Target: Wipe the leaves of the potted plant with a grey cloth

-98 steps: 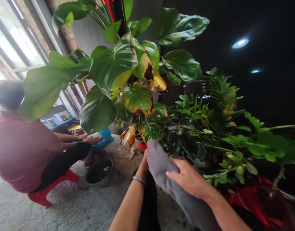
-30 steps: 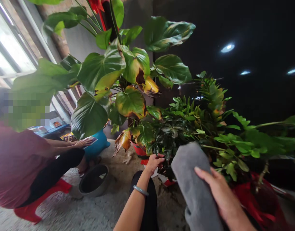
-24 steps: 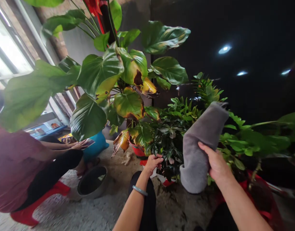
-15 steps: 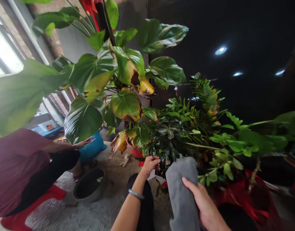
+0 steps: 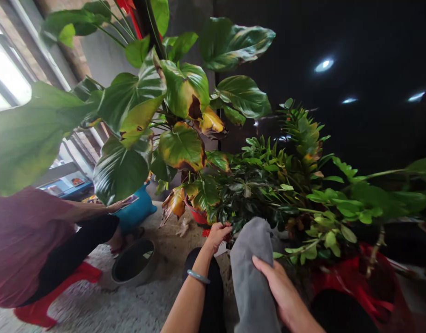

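Note:
My right hand is closed on a grey cloth, its thumb pressed across the front. The cloth's rounded top end reaches up to the lower leaves of a dark green bushy plant. Left of the cloth, my left hand is closed in a pinch at the lower edge of those leaves. What lies between its fingertips is too small to make out. A large-leaved plant rises above and left, with several leaves yellowed and browned at the edges.
On the left a person in a pink top sits on a red stool. A grey tub stands on the floor beside them. Low at the right is a red bag under leafy stems. A dark glossy wall stands behind.
The grey cloth and my right hand have shifted slightly left, and the cloth's top end is a little higher. My left hand holds nearly the same pinch. The view has turned slightly.

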A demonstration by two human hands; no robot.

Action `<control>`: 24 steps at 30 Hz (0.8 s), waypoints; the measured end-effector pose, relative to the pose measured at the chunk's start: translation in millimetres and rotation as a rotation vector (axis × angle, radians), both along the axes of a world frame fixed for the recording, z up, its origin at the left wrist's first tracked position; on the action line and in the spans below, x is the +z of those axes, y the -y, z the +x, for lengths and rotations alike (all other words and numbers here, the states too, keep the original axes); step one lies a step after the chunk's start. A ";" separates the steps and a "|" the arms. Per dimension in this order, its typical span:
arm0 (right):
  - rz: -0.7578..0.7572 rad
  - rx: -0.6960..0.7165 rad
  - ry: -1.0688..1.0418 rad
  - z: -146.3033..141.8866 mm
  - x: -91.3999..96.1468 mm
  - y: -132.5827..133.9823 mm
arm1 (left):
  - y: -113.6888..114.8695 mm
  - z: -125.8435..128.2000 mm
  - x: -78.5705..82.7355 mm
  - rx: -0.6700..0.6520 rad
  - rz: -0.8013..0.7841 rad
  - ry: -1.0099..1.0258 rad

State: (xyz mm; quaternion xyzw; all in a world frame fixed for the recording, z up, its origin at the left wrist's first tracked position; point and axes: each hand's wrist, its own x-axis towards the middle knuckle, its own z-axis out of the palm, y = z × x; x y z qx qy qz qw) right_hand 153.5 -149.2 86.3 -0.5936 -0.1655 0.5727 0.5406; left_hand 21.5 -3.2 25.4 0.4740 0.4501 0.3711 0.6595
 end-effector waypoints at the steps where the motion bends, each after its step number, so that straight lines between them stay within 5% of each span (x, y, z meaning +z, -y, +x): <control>1: 0.002 0.006 0.060 0.7 1.2 8.0 | -0.8 -0.4 -0.7 -0.005 0.004 -0.004; 4: 0.118 -0.129 0.236 21.4 28.6 5.7 | -1.7 -0.2 -2.0 0.001 0.010 -0.006; 7: 0.278 -0.391 0.273 49.3 59.8 -25.6 | -0.3 0.8 -1.6 0.005 -0.006 -0.001; 10: 0.282 -0.477 0.134 55.4 56.2 -49.3 | 2.4 1.0 0.2 0.008 -0.012 -0.010; 15: -0.069 -0.105 -0.067 8.8 -9.6 -13.8 | 2.8 -1.1 5.3 0.013 -0.029 -0.066; 18: -0.023 0.103 0.022 -15.8 -33.3 20.4 | 1.6 -8.4 7.5 0.062 -0.046 -0.215; 21: 0.128 0.210 0.215 -17.8 -28.8 31.4 | 12.5 -24.1 8.5 0.290 -0.060 -0.233; 24: 0.272 0.208 0.383 -8.5 -8.0 23.4 | 46.9 -40.8 12.8 0.456 -0.022 0.014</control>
